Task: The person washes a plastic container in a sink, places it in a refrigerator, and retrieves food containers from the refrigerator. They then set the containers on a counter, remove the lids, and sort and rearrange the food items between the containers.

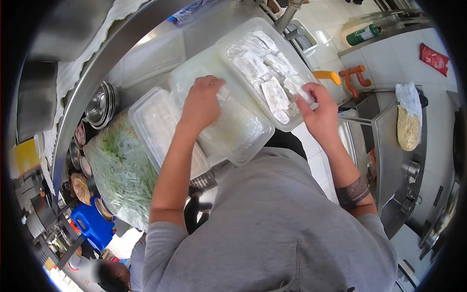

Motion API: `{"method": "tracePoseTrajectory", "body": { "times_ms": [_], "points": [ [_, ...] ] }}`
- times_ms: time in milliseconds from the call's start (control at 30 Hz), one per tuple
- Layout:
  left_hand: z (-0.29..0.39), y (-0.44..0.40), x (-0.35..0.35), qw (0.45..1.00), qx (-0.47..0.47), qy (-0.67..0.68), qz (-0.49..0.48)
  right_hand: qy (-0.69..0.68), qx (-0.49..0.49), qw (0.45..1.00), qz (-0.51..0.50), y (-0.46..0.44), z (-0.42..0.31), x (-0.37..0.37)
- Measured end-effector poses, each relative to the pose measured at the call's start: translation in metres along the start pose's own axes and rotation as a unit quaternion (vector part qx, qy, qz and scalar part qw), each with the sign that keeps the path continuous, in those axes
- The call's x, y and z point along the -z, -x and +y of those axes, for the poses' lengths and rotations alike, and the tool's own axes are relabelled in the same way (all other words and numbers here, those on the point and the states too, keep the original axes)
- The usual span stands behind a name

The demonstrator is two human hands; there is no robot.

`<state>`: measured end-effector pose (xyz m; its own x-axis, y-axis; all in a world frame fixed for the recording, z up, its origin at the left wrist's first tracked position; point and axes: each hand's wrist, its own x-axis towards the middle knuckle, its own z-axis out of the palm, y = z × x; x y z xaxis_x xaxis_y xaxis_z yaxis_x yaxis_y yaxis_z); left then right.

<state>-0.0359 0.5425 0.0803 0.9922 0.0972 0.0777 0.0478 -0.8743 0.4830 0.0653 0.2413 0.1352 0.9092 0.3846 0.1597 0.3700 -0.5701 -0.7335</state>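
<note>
My left hand (202,101) reaches over the middle clear plastic container (262,134), its fingers curled down. A small pale piece (224,94) shows at its fingertips; its kind is unclear. To the right, another plastic container (233,68) holds several white, flour-coated rectangular pieces (275,94). My right hand (318,109) is at that container's near right side. Its thumb and forefinger close on the end of one flour-coated piece (295,84). What lies deeper in the middle container is hard to make out.
On the left stand a plastic tub of white powder (158,117) and a large bag of green leaves (121,170). Metal bowls (99,104) sit behind them. A blue jug (92,224) and another person (114,275) are at lower left. Orange pipes (352,78) run at right.
</note>
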Motion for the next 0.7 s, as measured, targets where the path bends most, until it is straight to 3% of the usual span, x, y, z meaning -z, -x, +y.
{"method": "tracePoseTrajectory", "body": {
  "times_ms": [133,200,300,433,500,633,700],
  "points": [
    [-0.019,-0.003,-0.009,0.999,-0.023,-0.037,-0.017,0.044,-0.006,0.998,-0.055,0.006,0.006,-0.008],
    [-0.013,-0.003,-0.007,0.996,0.079,0.04,-0.026,0.042,-0.021,0.997,-0.061,0.006,0.006,-0.01],
    [-0.017,-0.002,-0.005,0.995,0.07,0.019,-0.062,-0.036,-0.106,0.991,-0.066,-0.005,0.009,-0.008],
    [-0.02,-0.003,0.002,0.998,0.038,-0.007,-0.057,0.001,0.046,0.994,-0.101,-0.017,0.014,-0.002],
    [-0.013,-0.003,0.009,0.987,0.093,-0.01,-0.127,0.018,0.106,0.99,-0.086,-0.023,0.013,0.0],
    [-0.019,0.004,0.012,0.994,0.044,0.015,-0.1,0.008,0.031,0.997,-0.077,-0.03,0.001,0.011],
    [-0.016,0.003,0.025,0.989,0.021,-0.066,-0.129,-0.024,-0.002,0.996,-0.086,-0.03,0.004,0.013]
  ]
}}
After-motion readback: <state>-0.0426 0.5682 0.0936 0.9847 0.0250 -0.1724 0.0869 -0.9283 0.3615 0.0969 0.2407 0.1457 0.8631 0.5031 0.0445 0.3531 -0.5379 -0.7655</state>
